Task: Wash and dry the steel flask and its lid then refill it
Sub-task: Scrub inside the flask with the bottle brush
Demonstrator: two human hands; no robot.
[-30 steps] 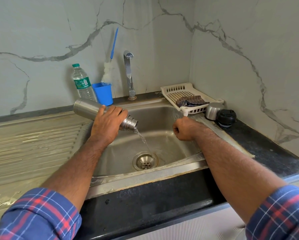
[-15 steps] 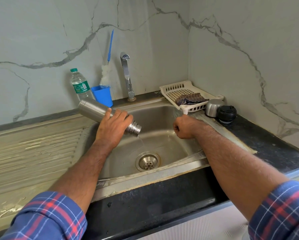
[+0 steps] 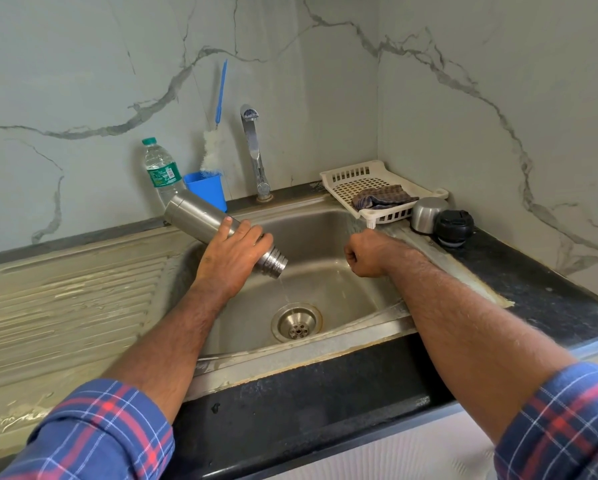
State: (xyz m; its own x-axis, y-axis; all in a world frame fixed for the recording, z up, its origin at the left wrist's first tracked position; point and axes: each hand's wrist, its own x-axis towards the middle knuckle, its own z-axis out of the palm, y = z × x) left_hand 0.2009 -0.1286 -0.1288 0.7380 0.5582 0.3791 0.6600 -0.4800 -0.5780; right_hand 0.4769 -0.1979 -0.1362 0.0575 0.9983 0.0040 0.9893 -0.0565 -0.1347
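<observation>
The left hand [image 3: 229, 260] has its grip wrapped round the body of the steel flask [image 3: 217, 233], fingers curled over the top of the barrel, and holds it tilted mouth-down over the sink [image 3: 325, 237], base raised toward the back wall. A thin stream of water [image 3: 285, 294] runs from the threaded neck down to the drain [image 3: 296, 323], so the step in hand looks like emptying the flask, most likely tipping out old contents or rinse water at the wash stage. The right hand [image 3: 365, 254] hangs over the basin's right side with its fingers curled into a fist; nothing shows in that grip, though the palm is turned away and I cannot be sure it is empty. The lid parts, a steel cup [image 3: 425, 211] and a black stopper [image 3: 454, 227], sit on the dark desk at the sink's right corner, touching or nearly so, just beside the white basket [image 3: 346, 174] that holds a folded cloth [image 3: 382, 197] (probably the drying rag). A bottle brush [image 3: 214, 150] stands in a blue cup [image 3: 205, 190] beside the tap [image 3: 256, 150], with a plastic water bottle [image 3: 159, 168] to its left. The stream is thin, so the flask seems close to drained; the next move likely calls for righting it and bringing the free hand to the brush or tap, keeping a firm hold on wet steel.
</observation>
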